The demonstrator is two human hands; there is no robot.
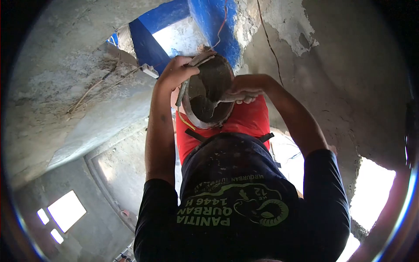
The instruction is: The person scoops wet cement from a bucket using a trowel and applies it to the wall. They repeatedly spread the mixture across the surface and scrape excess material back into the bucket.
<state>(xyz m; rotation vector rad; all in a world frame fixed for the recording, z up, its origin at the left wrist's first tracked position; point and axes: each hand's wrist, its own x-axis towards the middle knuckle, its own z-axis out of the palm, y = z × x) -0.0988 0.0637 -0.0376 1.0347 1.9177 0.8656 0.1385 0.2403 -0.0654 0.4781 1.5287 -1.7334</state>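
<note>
A round, dark bucket point(227, 114) of wet grey mortar point(214, 81) is in front of my red shorts, its mouth facing me. My left hand point(178, 72) is closed on the bucket's rim at the upper left, thumb over the edge. A greyish, mortar-smeared strip lies along the rim beside that hand. My right hand point(245, 91) wraps round the handle of a trowel at the bucket's right side. The trowel's blade point(210, 106) points left into the bucket, against the mortar. Grey mortar coats the fingers of my right hand.
Rough plastered walls point(331, 83) rise around me, with a blue-painted opening point(214, 26) ahead. A dark cable point(271, 46) hangs down the wall. At the left, wires run to a white power strip point(150, 71). A bright gap point(372, 192) opens at the lower right.
</note>
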